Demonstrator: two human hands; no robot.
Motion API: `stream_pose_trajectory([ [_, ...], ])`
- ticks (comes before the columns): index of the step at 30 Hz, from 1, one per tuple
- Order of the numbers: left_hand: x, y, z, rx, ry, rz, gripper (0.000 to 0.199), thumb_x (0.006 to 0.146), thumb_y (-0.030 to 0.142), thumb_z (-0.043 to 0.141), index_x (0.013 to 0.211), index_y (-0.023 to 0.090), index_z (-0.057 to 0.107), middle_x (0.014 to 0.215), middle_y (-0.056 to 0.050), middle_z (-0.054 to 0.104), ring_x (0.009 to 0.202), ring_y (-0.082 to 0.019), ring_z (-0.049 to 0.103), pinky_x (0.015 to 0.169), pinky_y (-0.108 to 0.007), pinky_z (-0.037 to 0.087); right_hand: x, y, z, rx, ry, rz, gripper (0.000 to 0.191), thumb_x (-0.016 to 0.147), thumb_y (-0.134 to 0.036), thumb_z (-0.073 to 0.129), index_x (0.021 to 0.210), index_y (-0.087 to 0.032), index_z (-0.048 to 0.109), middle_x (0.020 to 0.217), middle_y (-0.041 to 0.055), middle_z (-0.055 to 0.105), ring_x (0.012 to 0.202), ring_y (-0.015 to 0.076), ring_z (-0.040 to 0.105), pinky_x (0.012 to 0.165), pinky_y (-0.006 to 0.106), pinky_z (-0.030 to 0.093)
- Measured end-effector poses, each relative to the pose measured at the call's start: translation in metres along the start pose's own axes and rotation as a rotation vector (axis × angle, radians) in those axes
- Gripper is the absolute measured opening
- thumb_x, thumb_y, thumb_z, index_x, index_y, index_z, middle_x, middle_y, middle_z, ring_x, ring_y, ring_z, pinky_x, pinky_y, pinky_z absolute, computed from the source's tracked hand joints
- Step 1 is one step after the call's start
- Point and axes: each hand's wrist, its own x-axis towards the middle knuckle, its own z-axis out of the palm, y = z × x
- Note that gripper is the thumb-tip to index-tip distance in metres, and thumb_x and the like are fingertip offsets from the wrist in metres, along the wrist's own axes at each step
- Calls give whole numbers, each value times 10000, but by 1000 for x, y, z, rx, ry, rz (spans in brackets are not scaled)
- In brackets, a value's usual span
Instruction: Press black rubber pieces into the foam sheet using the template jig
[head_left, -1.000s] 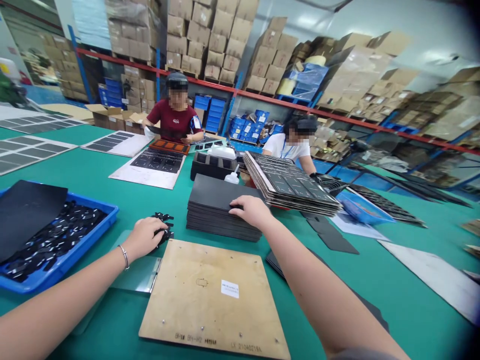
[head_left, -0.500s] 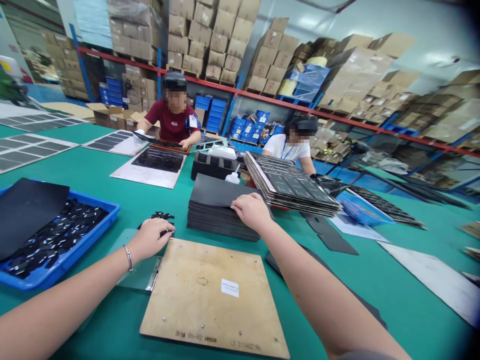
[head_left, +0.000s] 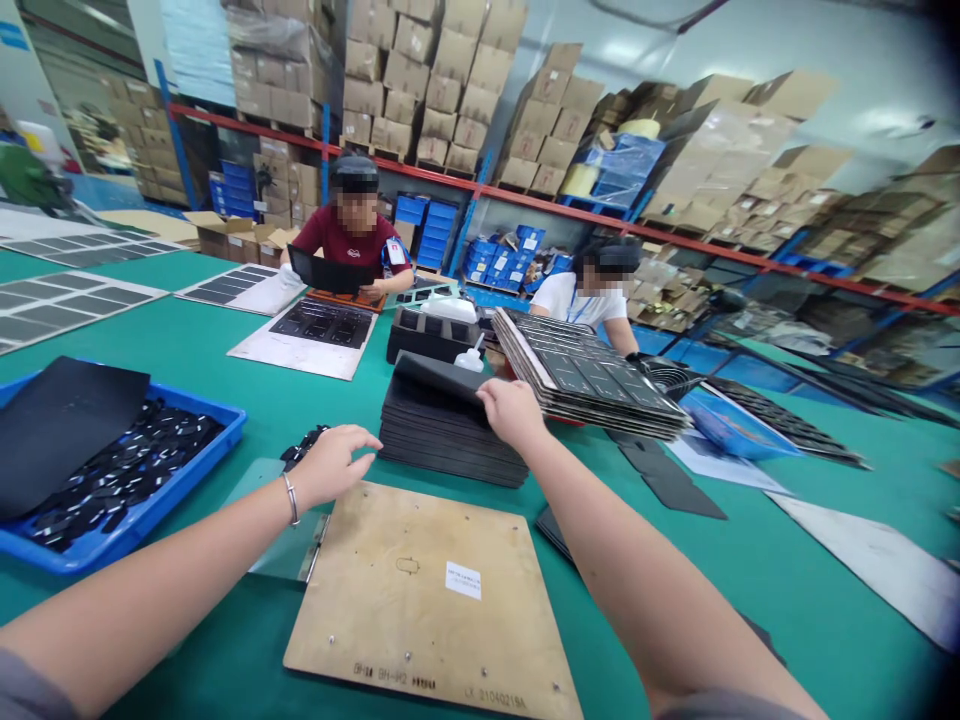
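Note:
My right hand (head_left: 514,412) pinches the near edge of the top black sheet (head_left: 439,378), which is lifted and bent above the stack of black sheets (head_left: 442,440). With fingers apart and nothing in them, my left hand (head_left: 337,462) hovers left of that stack, over the far left corner of a wooden board (head_left: 420,600). The board lies flat and has a white label. Beside it on the left is a clear plate (head_left: 281,545) with a metal hinge, partly under my left arm. Small black pieces (head_left: 301,447) lie just behind my left hand.
A blue tray (head_left: 232,432) of small black parts stands at the left, with a black sheet on it. Behind the stack are a black box (head_left: 431,337), a white bottle (head_left: 471,357) and piled panels (head_left: 592,375). Two people sit across the green table (head_left: 300,400).
My right hand has raised the edge of the top sheet. My left hand has moved right, off the small black pieces, and opened. The person in red has tilted up a black sheet.

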Motion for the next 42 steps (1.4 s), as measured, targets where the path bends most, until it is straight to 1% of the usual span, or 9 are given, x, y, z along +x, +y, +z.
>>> stream_pose_trajectory([
  [7, 26, 20, -2, -933, -8, -444, 371, 808, 429, 524, 1038, 147, 595, 1116, -124, 613, 1005, -241, 587, 913, -408, 438, 23, 16, -91, -87, 284, 76, 235, 903, -256, 395, 915, -132, 595, 885, 106, 634, 853, 216, 541, 802, 338, 304],
  [10, 21, 20, -13, -1464, -176, -530, 590, 815, 613, 405, 1207, 180, 485, 1242, -147, 537, 1023, -289, 588, 844, -485, 468, -28, -16, -123, -122, 340, -245, 203, 886, -231, 391, 815, -180, 575, 801, 59, 617, 796, 188, 525, 819, 340, 312],
  [13, 3, 16, -17, -1641, -311, -511, 740, 767, 723, 346, 1293, 208, 412, 1227, -138, 552, 1037, -317, 582, 823, -499, 473, -113, -65, -109, -132, 75, -439, 185, 821, -137, 398, 745, -211, 549, 704, 31, 569, 724, 197, 472, 726, 374, 292],
  [17, -29, 7, 3, -1260, -398, -728, 660, 700, 488, 645, 1270, 219, 452, 1010, -88, 668, 872, -248, 648, 714, -360, 516, -214, -120, -50, 46, -384, -545, 36, 727, -190, 561, 762, -201, 556, 744, 23, 571, 727, 190, 454, 767, 378, 307],
  [20, -47, 4, 21, -935, -424, -770, 566, 594, 241, 728, 1133, 163, 575, 945, -85, 687, 811, -238, 660, 673, -324, 523, -235, -129, -20, 234, -539, -464, 90, 803, -294, 580, 765, -212, 578, 788, 11, 590, 765, 178, 479, 772, 351, 328],
  [26, -57, 10, 26, -750, -363, -631, 341, 692, 265, 620, 1008, 137, 639, 944, -77, 695, 824, -234, 661, 713, -336, 529, -178, -95, 12, 476, -311, 7, 294, 887, -296, 455, 1157, -207, 533, 1169, 74, 559, 1083, 217, 459, 926, 372, 310],
  [28, -57, 11, 25, -743, -385, -612, 319, 749, 279, 559, 1033, 148, 625, 939, -70, 696, 805, -224, 662, 693, -333, 530, -158, -91, 25, 484, -329, 102, 281, 900, -326, 421, 1103, -200, 571, 1123, 75, 589, 1052, 218, 491, 913, 361, 330],
  [33, -49, 3, 35, -274, -171, -357, 246, 815, 227, 469, 971, 165, 649, 1019, -57, 671, 963, -211, 607, 870, -338, 457, -123, -94, 47, 475, -590, 153, 332, 914, -388, 372, 763, -215, 611, 844, 22, 652, 765, 165, 565, 648, 260, 363],
  [42, -37, -16, 47, 284, -119, -184, 236, 832, 257, 498, 968, 221, 687, 875, -64, 616, 869, -202, 575, 789, -308, 450, -96, -85, 66, 427, -627, 237, 248, 840, -420, 517, 740, -206, 594, 791, 22, 639, 674, 145, 540, 553, 236, 290],
])
